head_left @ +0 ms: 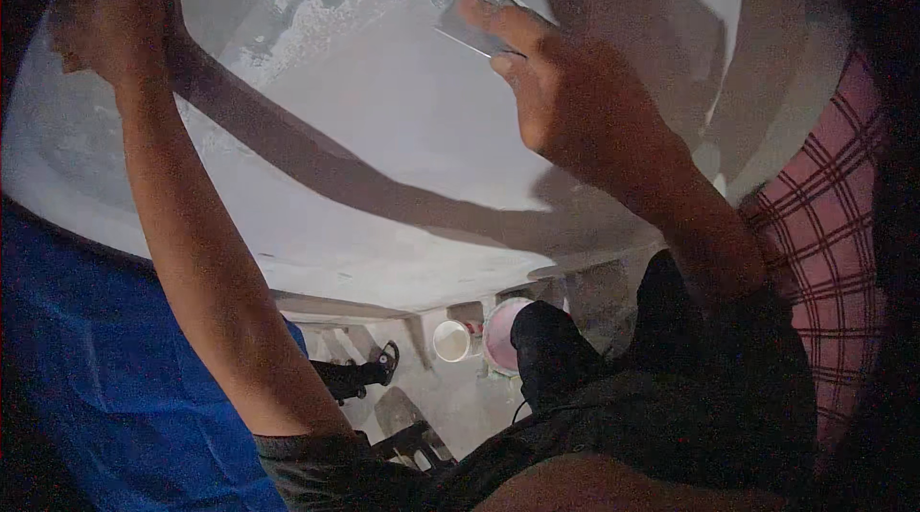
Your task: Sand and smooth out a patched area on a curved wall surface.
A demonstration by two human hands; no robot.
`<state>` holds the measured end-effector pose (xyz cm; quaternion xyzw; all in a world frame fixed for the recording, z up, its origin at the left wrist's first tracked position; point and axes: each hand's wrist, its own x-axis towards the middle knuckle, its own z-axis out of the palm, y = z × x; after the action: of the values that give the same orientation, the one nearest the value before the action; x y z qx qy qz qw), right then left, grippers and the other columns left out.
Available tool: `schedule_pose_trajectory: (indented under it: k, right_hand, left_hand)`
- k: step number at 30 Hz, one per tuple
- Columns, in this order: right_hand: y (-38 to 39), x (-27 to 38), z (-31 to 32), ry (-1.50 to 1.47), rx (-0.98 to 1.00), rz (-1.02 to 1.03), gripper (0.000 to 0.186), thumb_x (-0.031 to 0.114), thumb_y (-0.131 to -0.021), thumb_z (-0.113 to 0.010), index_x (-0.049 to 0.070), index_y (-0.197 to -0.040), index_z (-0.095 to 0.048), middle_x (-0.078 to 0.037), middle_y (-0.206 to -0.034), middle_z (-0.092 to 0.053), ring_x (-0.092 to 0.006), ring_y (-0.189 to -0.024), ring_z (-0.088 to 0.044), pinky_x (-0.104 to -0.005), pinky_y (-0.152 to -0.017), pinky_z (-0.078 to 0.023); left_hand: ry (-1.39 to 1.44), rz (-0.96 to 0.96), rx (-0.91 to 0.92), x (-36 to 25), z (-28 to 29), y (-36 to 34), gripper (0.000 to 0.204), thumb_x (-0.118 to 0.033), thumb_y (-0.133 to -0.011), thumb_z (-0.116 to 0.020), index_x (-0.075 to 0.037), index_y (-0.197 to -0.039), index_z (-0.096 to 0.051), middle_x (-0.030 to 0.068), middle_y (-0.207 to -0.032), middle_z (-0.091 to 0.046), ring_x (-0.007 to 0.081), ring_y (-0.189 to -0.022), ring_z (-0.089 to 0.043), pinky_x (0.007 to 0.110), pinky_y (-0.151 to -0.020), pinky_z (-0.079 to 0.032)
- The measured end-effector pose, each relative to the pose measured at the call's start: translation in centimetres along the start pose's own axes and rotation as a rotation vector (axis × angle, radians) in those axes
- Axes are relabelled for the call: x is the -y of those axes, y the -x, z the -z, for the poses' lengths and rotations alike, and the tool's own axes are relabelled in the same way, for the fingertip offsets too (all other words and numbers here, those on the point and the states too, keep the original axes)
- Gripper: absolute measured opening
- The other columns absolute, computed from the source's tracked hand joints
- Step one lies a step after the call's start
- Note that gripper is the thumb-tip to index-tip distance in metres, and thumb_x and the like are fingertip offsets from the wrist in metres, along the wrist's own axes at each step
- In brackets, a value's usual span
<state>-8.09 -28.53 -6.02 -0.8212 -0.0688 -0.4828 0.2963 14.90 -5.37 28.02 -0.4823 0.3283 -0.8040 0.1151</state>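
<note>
My right hand point(585, 95) holds a flat, rectangular grey putty scraper point(463, 35) by its blade. Fingers press along the scraper's face, and it lies against a pale wall point(402, 119). Up and left of the blade, a rough band of white filler point(331, 19) crosses a greyer patch of that surface. At the upper left my left hand point(129, 19) is raised, fingers curled and slightly blurred. A dark shape sits by its fingertips at the picture's edge; what it grips is too dark to make out. Both arms throw strong shadows on the wall.
Blue sheeting point(105, 349) hangs at the left, and pink plaid cloth point(834, 253) at the right. Far below on the floor point(470, 407) stand a white bucket point(452, 341) and a pink tub point(500, 335). A sandalled foot point(386, 362) shows near them; whose it is I cannot tell.
</note>
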Motion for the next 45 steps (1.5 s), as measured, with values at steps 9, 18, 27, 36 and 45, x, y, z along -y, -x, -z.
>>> schedule_pose_trajectory:
  k: [9, 18, 27, 36, 45]
  right_hand:
    - [0.0, 0.6, 0.6, -0.048, 0.050, -0.047, 0.049, 0.004, -0.096, -0.061, 0.009, -0.144, -0.053, -0.024, -0.125, -0.067, -0.0416, -0.086, -0.073, -0.0454, -0.075, -0.061]
    - [-1.3, 0.7, 0.4, -0.093, -0.061, 0.054, 0.048, 0.002, -0.096, -0.062, 0.007, -0.142, -0.054, -0.026, -0.122, -0.068, -0.0427, -0.089, -0.073, -0.0445, -0.076, -0.061]
    - [-0.4, 0.1, -0.3, -0.075, -0.053, 0.054, 0.046, 0.004, -0.092, -0.061, 0.004, -0.138, -0.056, -0.028, -0.112, -0.069, -0.0420, -0.095, -0.071, -0.0459, -0.082, -0.060]
    - [-0.4, 0.4, -0.4, -0.113, -0.016, 0.018, 0.046, 0.003, -0.095, -0.061, 0.007, -0.141, -0.055, -0.027, -0.127, -0.066, -0.0424, -0.102, -0.071, -0.0441, -0.086, -0.060]
    - [-0.8, 1.0, -1.3, -0.114, -0.065, 0.042, 0.047, 0.002, -0.095, -0.062, 0.007, -0.141, -0.055, -0.028, -0.121, -0.067, -0.0406, -0.093, -0.072, -0.0437, -0.079, -0.059]
  left_hand:
    - [-0.053, 0.082, -0.066, -3.2, 2.8, -0.2, 0.073, -0.068, -0.098, -0.036, -0.008, -0.110, -0.076, 0.0210, -0.105, -0.073, 0.0402, -0.091, -0.070, 0.053, -0.080, -0.054]
    - [-0.018, 0.028, -0.116, -1.3, 1.5, -1.3, 0.066, -0.065, -0.098, -0.042, -0.013, -0.121, -0.074, 0.0222, -0.120, -0.071, 0.0431, -0.106, -0.068, 0.053, -0.094, -0.050]
    - [-0.074, 0.176, -0.025, -1.5, 1.2, 0.5, 0.064, -0.061, -0.098, -0.045, -0.011, -0.128, -0.072, 0.0232, -0.122, -0.070, 0.0418, -0.113, -0.066, 0.054, -0.099, -0.048]
    - [0.050, 0.133, -0.062, -0.9, 1.6, 0.4, 0.066, -0.061, -0.097, -0.046, -0.006, -0.118, -0.075, 0.0254, -0.113, -0.072, 0.0440, -0.107, -0.067, 0.058, -0.093, -0.049]
    - [0.125, 0.077, -0.157, -1.4, 1.8, -0.5, 0.060, -0.057, -0.094, -0.048, -0.009, -0.119, -0.076, 0.0204, -0.115, -0.073, 0.0436, -0.103, -0.068, 0.055, -0.093, -0.050]
